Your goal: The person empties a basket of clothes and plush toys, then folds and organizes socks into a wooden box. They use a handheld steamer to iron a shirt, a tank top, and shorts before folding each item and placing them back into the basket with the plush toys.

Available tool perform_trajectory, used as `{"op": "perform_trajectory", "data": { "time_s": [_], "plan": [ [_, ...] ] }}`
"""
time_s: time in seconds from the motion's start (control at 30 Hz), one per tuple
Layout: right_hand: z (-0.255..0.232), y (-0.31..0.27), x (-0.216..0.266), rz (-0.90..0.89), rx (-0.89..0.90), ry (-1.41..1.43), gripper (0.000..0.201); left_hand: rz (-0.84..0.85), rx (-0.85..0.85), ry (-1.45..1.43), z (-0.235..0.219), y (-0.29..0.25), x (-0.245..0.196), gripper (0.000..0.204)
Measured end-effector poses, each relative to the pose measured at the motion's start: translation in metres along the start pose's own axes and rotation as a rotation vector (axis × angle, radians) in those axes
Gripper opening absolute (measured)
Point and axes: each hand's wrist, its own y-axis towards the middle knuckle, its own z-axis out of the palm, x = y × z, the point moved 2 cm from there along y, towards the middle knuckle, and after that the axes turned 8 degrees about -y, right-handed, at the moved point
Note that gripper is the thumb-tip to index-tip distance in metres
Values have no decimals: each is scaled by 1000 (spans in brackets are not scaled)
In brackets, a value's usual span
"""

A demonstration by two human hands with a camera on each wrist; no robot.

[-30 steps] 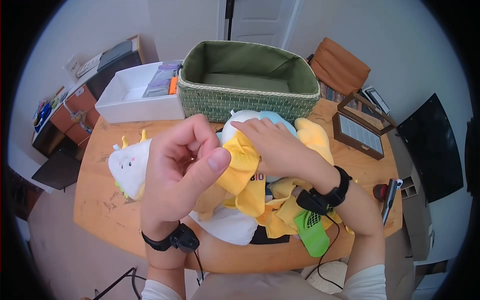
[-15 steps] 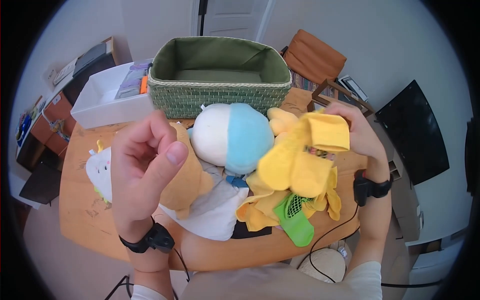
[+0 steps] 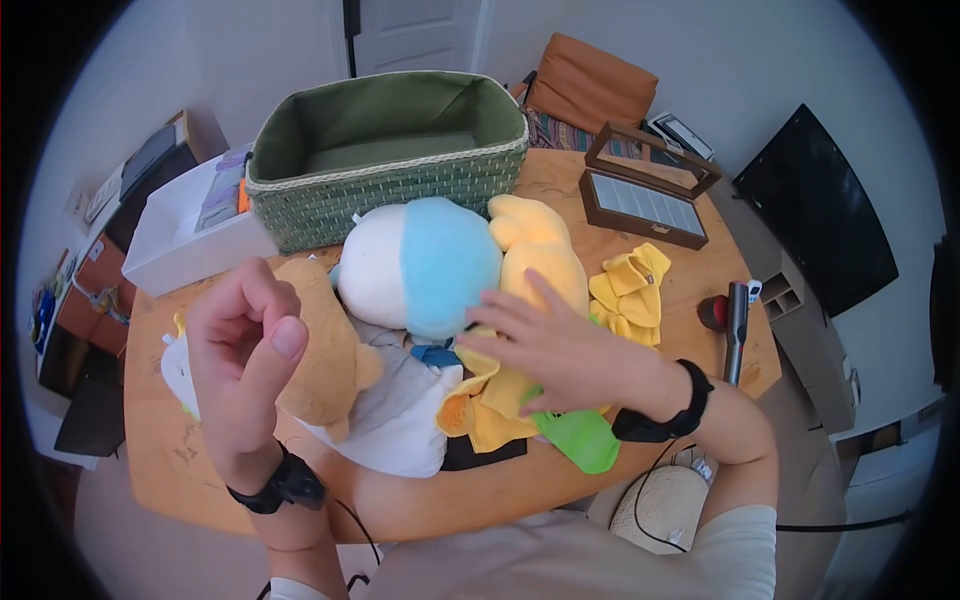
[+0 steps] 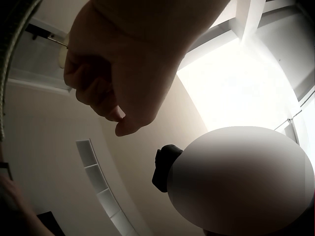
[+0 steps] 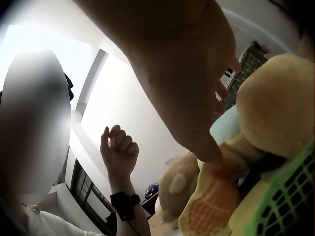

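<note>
My right hand (image 3: 560, 345) hovers with spread fingers over a heap of yellow socks (image 3: 490, 435) and a green sock (image 3: 580, 445) with black mesh grip dots. In the right wrist view, its thumb overlaps a yellow sock with an orange patch (image 5: 211, 206). Raised at the left, my left hand (image 3: 240, 355) has its fingers curled toward the thumb, and nothing shows in it. A folded yellow sock bundle (image 3: 630, 285) lies right of the yellow plush (image 3: 545, 265). Beside that plush sit a white-and-blue plush (image 3: 445, 265) and a tan plush (image 3: 320, 350).
Behind the plushes stands a green woven basket (image 3: 390, 190), beside a white box (image 3: 195, 235) with grey and orange items. At the back right is a lidded brown compartment box (image 3: 645, 210). White-grey cloth (image 3: 390, 435) lies in front; a dark rod-shaped tool (image 3: 736, 335) lies near the right edge.
My right hand carried the folded yellow bundle to the right, released it on the table and came back over the sock heap. The left hand stays raised and curled; the head view has shifted.
</note>
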Motion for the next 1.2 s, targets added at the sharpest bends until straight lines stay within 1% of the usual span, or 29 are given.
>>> {"op": "perform_trajectory", "data": {
  "time_s": [0.03,0.1,0.13,0.2,0.23,0.3,0.33,0.4,0.43,0.5,0.53,0.6,0.63,0.7,0.73,0.8,0.83,0.9,0.93,0.97,1.0,1.03,1.07,1.1,1.13,1.17,1.2],
  "plan": [
    [5,-2,9,14,-8,5,71,8,-7,6,1,-1,0,33],
    [20,-4,20,-33,136,-173,76,17,-9,13,0,-3,0,33],
    [27,-6,25,-27,135,-170,76,29,-2,9,-1,-5,-1,34],
    [39,-14,31,-60,118,-255,67,45,3,-8,-3,-5,0,34],
    [47,-18,32,-58,127,-259,67,36,12,-8,-5,-5,-1,35],
    [58,-27,34,-72,7,-292,46,25,24,-13,-5,-4,3,35],
    [61,-30,36,-62,11,-290,46,30,18,-1,-4,-3,5,36],
    [63,-34,40,-43,-41,-302,23,34,20,10,-2,-1,7,37],
    [63,-37,42,-37,-43,-301,23,23,33,18,-1,-2,7,37],
    [60,-45,44,-45,-82,-271,15,9,53,33,3,-4,6,37],
    [58,-50,44,-38,-87,-265,15,-2,64,14,6,-5,7,37],
    [52,-60,36,22,-65,-291,10,-5,86,3,16,-8,9,38],
    [49,-63,33,34,-75,-291,10,-46,126,16,22,-9,11,38],
    [47,-73,27,83,2,-268,16,-125,189,12,37,-8,17,38],
    [46,-77,28,101,-8,-262,16,-128,208,20,43,-8,21,38],
    [45,-80,29,236,-30,-49,26,-203,267,78,55,-7,31,37],
    [46,-79,29,245,-37,-38,26,-255,305,97,62,-5,34,33],
    [49,-74,30,319,-21,0,34,-295,302,120,82,3,48,31],
    [53,-70,30,313,-22,13,34,-326,286,139,92,7,55,29],
    [61,-64,29,343,7,-80,33,-313,313,184,101,16,61,26],
    [67,-57,28,371,31,-179,31,-313,306,196,109,24,70,26],
    [72,-48,30,365,19,-175,31,-330,354,241,117,31,79,24],
    [78,-39,32,385,84,-203,30,-343,402,286,126,37,87,22],
    [81,-33,30,407,150,-231,29,-337,400,300,135,42,94,22],
    [77,-28,25,408,137,-232,29,-241,453,373,146,47,99,20],
    [72,-25,20,384,200,-140,24,-146,509,443,158,51,103,23],
    [71,-25,15,357,267,-48,19,-144,513,449,168,53,107,23]
  ]
}}
